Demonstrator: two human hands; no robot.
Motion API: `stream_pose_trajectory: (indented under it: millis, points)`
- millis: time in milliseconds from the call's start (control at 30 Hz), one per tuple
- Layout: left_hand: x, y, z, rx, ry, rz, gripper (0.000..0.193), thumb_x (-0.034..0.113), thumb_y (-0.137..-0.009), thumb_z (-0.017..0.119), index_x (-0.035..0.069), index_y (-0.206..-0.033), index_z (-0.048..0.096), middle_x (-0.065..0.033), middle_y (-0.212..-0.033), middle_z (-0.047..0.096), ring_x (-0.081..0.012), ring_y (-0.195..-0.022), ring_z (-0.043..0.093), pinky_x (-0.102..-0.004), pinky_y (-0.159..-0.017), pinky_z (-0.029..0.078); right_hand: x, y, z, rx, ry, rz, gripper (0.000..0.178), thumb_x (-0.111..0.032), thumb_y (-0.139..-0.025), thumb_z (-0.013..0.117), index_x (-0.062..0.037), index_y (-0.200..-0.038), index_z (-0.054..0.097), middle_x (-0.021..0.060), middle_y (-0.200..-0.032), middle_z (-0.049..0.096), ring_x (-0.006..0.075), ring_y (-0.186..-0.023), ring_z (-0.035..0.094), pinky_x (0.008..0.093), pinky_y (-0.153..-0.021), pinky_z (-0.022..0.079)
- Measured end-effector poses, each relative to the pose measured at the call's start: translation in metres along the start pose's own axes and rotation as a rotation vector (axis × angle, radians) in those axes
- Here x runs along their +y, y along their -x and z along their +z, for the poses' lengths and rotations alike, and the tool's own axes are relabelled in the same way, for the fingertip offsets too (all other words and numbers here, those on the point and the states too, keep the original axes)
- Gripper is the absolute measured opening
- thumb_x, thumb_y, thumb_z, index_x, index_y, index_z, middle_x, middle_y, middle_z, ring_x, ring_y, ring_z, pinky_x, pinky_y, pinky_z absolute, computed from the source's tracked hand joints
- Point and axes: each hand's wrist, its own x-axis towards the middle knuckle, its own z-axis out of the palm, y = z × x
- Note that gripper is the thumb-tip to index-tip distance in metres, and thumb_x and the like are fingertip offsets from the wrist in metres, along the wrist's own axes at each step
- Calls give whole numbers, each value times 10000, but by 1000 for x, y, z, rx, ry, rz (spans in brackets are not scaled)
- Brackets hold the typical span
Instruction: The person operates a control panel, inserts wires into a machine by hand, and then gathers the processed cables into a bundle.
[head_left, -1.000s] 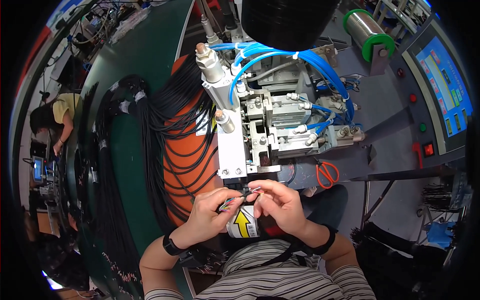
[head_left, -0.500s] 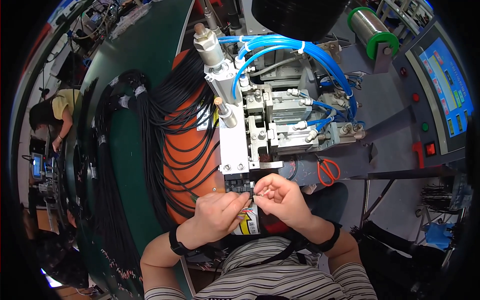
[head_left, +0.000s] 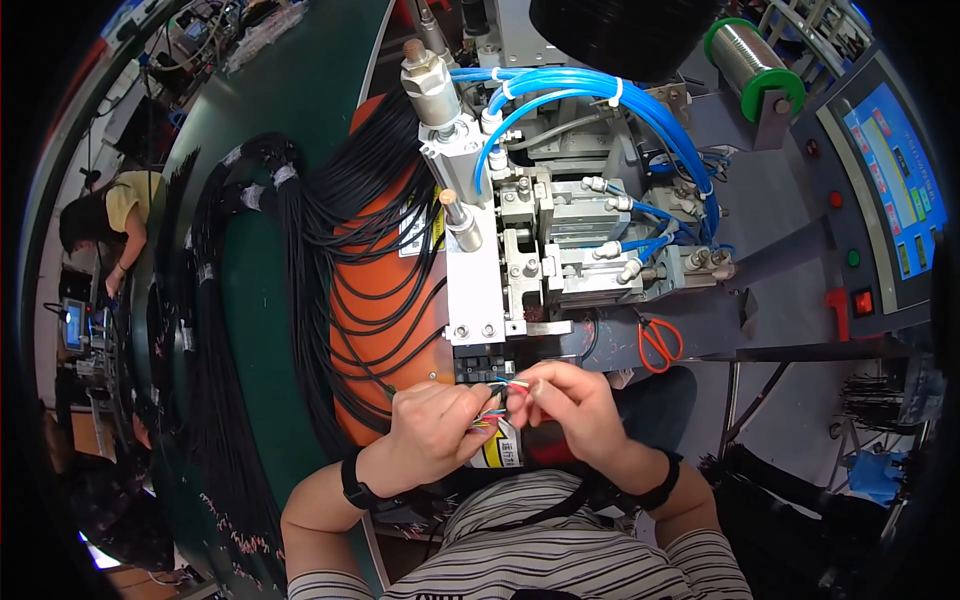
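My left hand (head_left: 428,428) is closed, its thumb and fingertips pinching a black cable near the end. Thin coloured wires (head_left: 515,384) fan out of that end towards my right hand (head_left: 578,408). The right thumb and forefinger are pinched at the wire tips, with slight motion blur. More coloured wire ends (head_left: 487,419) poke out beneath the left fingers. Just beyond both hands is the black slotted fixture (head_left: 476,368) at the front of a pneumatic machine (head_left: 472,290).
Black cables (head_left: 372,200) drape over an orange surface (head_left: 375,268) on the left. Blue air hoses (head_left: 660,120) arch above the machine. Red-handled scissors (head_left: 659,344) lie to the right, below a solder wire spool (head_left: 748,65) and a control screen (head_left: 895,175). Far left, another person (head_left: 125,220) works.
My right hand has shifted slightly right, and the coloured wires now show spread between the two hands. My left hand stays almost in place. The view has shifted a little.
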Motion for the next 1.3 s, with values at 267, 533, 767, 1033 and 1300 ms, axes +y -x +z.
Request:
stream_pose_trajectory:
  millis: [267, 533, 767, 1033, 1300]
  points:
    - [1, 4, 2, -60, -96, 18, 375, 93, -696, 763, 15, -1043, 642, -54, -672, 586, -231, -555, 590, -341, -522, 453, -12, -15, -13, -108, -93, 366, 95, -61, -959, 598, 19, -987, 640, 46, -830, 674, 90, -664, 631, 237, -570, 487]
    - [0, 1, 3, -151, -240, -27, 520, 19, -626, 696, -16, -1142, 637, -96, -883, 599, -245, -737, 606, -347, -612, 487, -6, -26, -7, -50, 1138, -423, 73, -39, -809, 684, -11, -849, 630, 103, -750, 619, 247, -591, 635, 335, -513, 478]
    - [-4, 0, 2, -158, -143, -58, 541, -21, -609, 669, -29, -1148, 631, -112, -925, 585, -266, -771, 601, -360, -639, 498, -1, -25, -8, -39, 1052, -353, 48, -26, -814, 667, -14, -843, 631, 105, -748, 615, 292, -605, 628, 360, -534, 490]
    - [-5, -3, -4, -201, -134, -69, 555, -17, -613, 684, -8, -1165, 636, -91, -869, 557, -258, -740, 578, -359, -616, 487, -2, -25, -6, -27, 1099, -395, 44, -23, -832, 667, -16, -861, 634, 102, -763, 616, 293, -607, 627, 369, -531, 488]
    - [-4, -8, -10, -311, -187, 47, 504, 67, -704, 667, 18, -1205, 640, -59, -820, 491, -209, -695, 534, -327, -578, 454, -5, -26, -5, -42, 1145, -417, 45, -25, -827, 665, -23, -859, 634, 98, -752, 606, 293, -592, 621, 377, -523, 484]
